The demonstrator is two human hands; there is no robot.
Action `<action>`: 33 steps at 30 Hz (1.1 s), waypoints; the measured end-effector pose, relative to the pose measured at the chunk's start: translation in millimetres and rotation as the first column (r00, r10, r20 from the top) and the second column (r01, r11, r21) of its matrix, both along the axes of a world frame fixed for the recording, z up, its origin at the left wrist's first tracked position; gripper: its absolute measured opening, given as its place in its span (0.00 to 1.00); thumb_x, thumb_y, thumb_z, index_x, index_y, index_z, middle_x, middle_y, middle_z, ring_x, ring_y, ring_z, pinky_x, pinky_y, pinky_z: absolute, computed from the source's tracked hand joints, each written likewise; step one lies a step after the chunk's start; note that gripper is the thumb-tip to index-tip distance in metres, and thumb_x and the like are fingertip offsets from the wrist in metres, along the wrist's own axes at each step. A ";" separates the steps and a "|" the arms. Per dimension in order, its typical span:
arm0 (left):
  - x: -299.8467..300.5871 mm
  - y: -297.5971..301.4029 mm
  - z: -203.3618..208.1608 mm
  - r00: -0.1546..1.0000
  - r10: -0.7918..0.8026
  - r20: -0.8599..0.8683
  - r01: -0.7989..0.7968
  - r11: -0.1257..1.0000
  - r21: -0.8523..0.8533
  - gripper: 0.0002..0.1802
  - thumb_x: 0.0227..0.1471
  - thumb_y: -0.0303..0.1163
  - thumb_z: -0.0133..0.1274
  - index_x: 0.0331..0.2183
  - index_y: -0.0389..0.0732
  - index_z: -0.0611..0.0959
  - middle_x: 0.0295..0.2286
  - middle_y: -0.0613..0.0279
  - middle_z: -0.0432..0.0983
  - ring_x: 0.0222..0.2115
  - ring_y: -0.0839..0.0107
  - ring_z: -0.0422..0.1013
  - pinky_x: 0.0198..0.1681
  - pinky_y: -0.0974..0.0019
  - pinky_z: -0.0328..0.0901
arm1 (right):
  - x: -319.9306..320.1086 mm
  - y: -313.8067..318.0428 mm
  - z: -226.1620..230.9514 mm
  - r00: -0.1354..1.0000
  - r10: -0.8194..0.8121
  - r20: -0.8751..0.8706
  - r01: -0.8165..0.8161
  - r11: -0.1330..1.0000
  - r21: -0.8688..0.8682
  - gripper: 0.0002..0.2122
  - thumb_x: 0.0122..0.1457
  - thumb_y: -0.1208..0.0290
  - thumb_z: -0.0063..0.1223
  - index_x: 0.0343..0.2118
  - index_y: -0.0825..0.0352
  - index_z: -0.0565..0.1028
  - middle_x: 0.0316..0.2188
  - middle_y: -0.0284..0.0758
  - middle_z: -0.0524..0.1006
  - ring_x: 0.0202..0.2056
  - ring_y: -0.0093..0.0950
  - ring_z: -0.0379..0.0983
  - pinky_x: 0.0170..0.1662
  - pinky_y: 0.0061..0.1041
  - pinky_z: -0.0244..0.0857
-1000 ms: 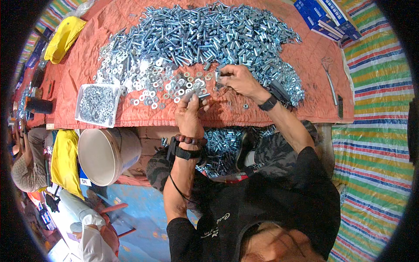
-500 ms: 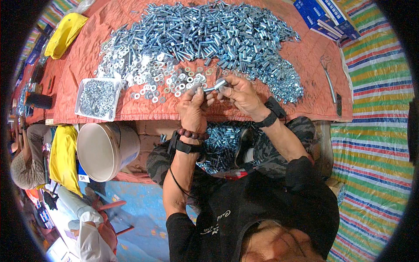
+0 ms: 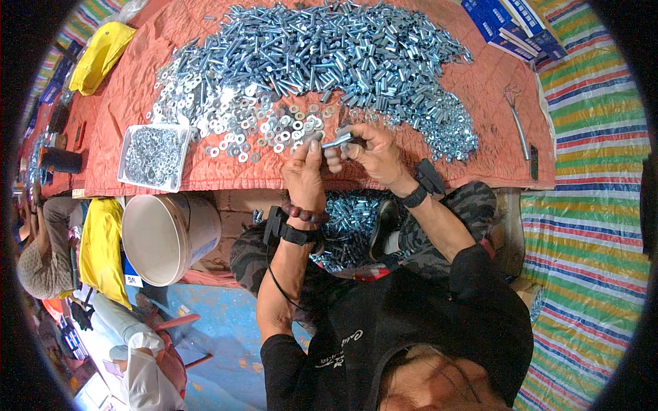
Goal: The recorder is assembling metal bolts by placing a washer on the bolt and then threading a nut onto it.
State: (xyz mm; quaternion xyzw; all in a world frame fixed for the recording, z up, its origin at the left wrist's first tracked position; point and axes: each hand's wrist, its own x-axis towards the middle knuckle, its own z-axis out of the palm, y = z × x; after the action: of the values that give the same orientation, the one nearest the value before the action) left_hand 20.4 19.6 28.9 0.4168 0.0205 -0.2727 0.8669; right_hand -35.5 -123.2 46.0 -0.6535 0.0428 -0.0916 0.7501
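Over the near edge of the cloth-covered table, both my hands meet at a shiny expansion bolt [image 3: 337, 142] with a wider sleeve at its right end. My left hand [image 3: 303, 168] pinches the bolt's left end between thumb and fingers. At the sleeve end, my right hand [image 3: 378, 155] closes its thumb and forefinger on it; other fingers curl below, partly blurred. Just beyond my hands lie loose flat washers [image 3: 281, 130]. Farther back rises a heap of bolts and metal sleeves [image 3: 322, 51], with small nuts [image 3: 452, 133] spread at its right.
A white tray of spring washers [image 3: 154, 154] stands left on the orange cloth [image 3: 123, 103]. Below it is a white bucket [image 3: 154, 240]. A metal claw tool [image 3: 519, 127] lies right, blue boxes [image 3: 514, 27] behind. More metal parts [image 3: 349, 222] lie under the table edge. Other people sit at left.
Both hands have shifted slightly, still holding the bolt between them. The bolt and its sleeve have moved a little lower in view. The piles look the same.
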 end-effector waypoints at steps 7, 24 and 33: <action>-10.9 3.9 -2.7 0.972 -0.182 0.146 0.126 0.938 0.324 0.17 0.60 0.39 0.46 0.30 0.34 0.79 0.19 0.66 0.73 0.18 0.82 0.67 0.21 0.76 0.63 | -4.1 -7.5 -9.6 0.987 -0.126 0.095 0.155 0.889 -0.431 0.11 0.52 0.70 0.58 0.36 0.70 0.75 0.30 0.36 0.76 0.33 0.27 0.73 0.38 0.26 0.66; -14.0 1.0 -28.7 0.921 -0.203 0.333 0.057 0.915 0.399 0.20 0.60 0.42 0.44 0.31 0.33 0.79 0.21 0.70 0.71 0.23 0.84 0.63 0.25 0.76 0.60 | 6.1 -35.6 -12.8 0.915 0.296 -0.273 -0.368 0.889 -0.273 0.11 0.54 0.73 0.51 0.37 0.75 0.76 0.26 0.35 0.78 0.24 0.21 0.76 0.30 0.21 0.69; -11.6 2.5 -12.6 0.994 -0.106 0.017 0.101 0.978 0.183 0.21 0.58 0.51 0.45 0.26 0.43 0.74 0.17 0.68 0.68 0.16 0.77 0.67 0.16 0.72 0.64 | 63.5 -58.0 -25.6 0.977 -0.174 0.124 0.199 0.532 -0.823 0.09 0.52 0.69 0.50 0.29 0.70 0.78 0.25 0.41 0.78 0.25 0.37 0.76 0.29 0.34 0.69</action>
State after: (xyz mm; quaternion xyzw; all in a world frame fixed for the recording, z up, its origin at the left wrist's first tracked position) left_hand 8.8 22.1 16.3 0.4981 0.0120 -0.3089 0.8101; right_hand 28.0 -181.1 20.4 -0.9200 0.0538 -0.1891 0.3392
